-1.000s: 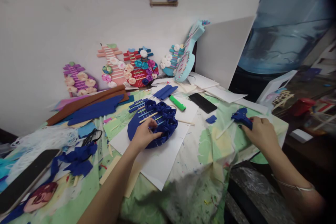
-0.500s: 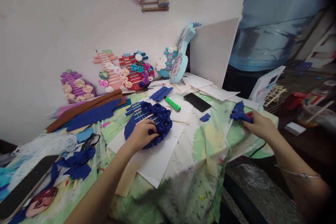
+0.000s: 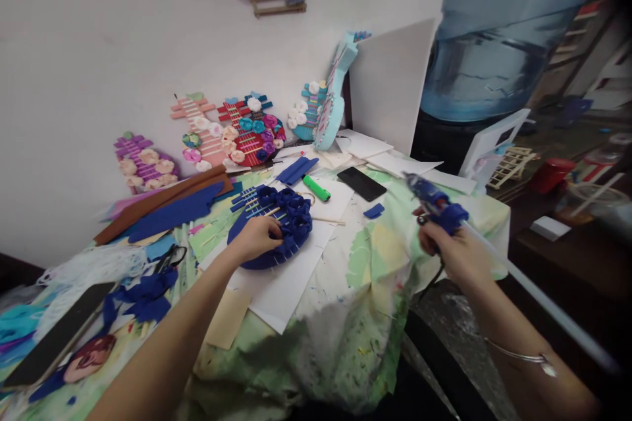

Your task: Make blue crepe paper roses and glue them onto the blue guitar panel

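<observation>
A dark blue guitar-shaped craft (image 3: 237, 229) with pale sticks across its neck and dark blue paper flowers (image 3: 296, 214) along one side lies on white paper. My left hand (image 3: 257, 237) rests on it, fingers curled against the flowers; the fingertips are partly hidden. In my right hand (image 3: 442, 240) is a glue gun (image 3: 429, 197), raised above the table's right side, its nozzle toward the upper left. A long pale glue stick (image 3: 533, 289) sticks out behind it. A thin wooden stick (image 3: 326, 221) and a green utility knife (image 3: 316, 188) lie beside the craft.
A black phone (image 3: 361, 183) and a small blue scrap (image 3: 374, 211) lie right of the craft. Blue and brown paper (image 3: 172, 214) sits at the left, with another phone (image 3: 59, 335). Decorated guitar crafts (image 3: 247, 128) lean on the wall. A large water bottle (image 3: 488, 39) stands back right.
My right hand has lifted the glue gun off the table and turned it, moving slightly left. My left hand stays on the blue craft. The whole view has shifted a little.
</observation>
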Tool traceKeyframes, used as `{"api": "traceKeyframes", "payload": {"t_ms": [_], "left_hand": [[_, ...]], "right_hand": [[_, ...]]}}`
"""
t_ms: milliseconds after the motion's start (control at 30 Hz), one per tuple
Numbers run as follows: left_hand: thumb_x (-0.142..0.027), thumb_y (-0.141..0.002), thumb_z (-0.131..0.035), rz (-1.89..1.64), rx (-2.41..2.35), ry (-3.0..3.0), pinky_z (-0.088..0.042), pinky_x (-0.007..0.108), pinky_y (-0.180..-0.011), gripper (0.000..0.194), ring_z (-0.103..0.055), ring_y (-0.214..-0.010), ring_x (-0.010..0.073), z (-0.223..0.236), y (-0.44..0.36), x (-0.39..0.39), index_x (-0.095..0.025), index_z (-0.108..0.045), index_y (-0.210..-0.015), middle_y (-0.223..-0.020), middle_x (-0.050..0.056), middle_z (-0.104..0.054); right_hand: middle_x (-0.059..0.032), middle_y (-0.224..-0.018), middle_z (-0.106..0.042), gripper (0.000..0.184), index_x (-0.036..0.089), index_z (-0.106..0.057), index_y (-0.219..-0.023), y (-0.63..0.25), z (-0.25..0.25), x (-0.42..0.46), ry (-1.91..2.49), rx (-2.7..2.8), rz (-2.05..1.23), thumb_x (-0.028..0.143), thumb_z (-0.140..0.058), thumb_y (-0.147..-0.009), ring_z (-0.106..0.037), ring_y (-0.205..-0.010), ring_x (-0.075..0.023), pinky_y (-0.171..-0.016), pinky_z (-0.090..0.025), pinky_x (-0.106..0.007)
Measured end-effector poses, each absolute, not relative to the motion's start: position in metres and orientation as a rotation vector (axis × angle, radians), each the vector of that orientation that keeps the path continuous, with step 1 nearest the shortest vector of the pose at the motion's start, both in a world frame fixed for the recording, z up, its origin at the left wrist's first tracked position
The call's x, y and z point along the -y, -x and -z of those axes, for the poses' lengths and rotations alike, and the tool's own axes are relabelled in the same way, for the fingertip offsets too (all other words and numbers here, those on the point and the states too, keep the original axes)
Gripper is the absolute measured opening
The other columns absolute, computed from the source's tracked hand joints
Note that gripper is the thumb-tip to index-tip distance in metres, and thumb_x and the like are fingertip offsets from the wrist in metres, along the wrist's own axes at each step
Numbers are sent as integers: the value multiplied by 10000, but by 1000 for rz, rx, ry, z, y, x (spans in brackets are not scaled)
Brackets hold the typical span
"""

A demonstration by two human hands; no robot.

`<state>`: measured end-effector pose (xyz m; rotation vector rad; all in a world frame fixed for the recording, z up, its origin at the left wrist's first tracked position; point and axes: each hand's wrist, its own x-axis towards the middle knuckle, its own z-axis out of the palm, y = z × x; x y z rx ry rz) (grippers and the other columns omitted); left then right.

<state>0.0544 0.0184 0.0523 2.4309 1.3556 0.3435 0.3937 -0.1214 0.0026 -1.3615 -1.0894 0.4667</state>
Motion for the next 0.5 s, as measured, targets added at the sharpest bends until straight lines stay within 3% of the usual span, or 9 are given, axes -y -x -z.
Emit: {"api": "traceKeyframes", "payload": {"t_ms": [67,133,367,500], "left_hand": [[-214,-563,-603,-325,-1345,-2392,-450,305,-839,91,-642,-924,259,-54,-53,-22,-242,-666,-504,-743,22,-715],[-219,-570,-592,-312,-1342,-2354,-454,306,-837,93,-643,-912,254,-55,-50,-24,-235,-658,-508,-727,19,-709],[-294,-695,-677,-275,-1349,-2269,-442,400,-910,155,-618,-910,205,-52,-43,-27,-172,-628,-613,-793,40,-683],[-337,-820,-644,-261,-1355,-2225,-469,408,-881,214,-614,-930,191,-53,-45,-27,-137,-632,-745,-878,36,-667]], "right_hand": [[6,-489,-525,275,163,-588,-700,-373,0,120,1210,1184,-868,406,-526,-812,-485,-436,-121,-441,-374,-244],[11,-495,-535,244,154,-597,-745,-352,5,116,1165,1194,-1040,382,-531,-804,-494,-446,-117,-450,-382,-235],[31,-428,-512,233,147,-567,-608,-300,21,93,1075,1414,-1278,314,-552,-770,-458,-382,-78,-405,-350,-188],[26,-414,-535,223,149,-590,-592,-284,22,85,1099,1486,-1278,293,-577,-761,-476,-354,-82,-381,-372,-180]]}}
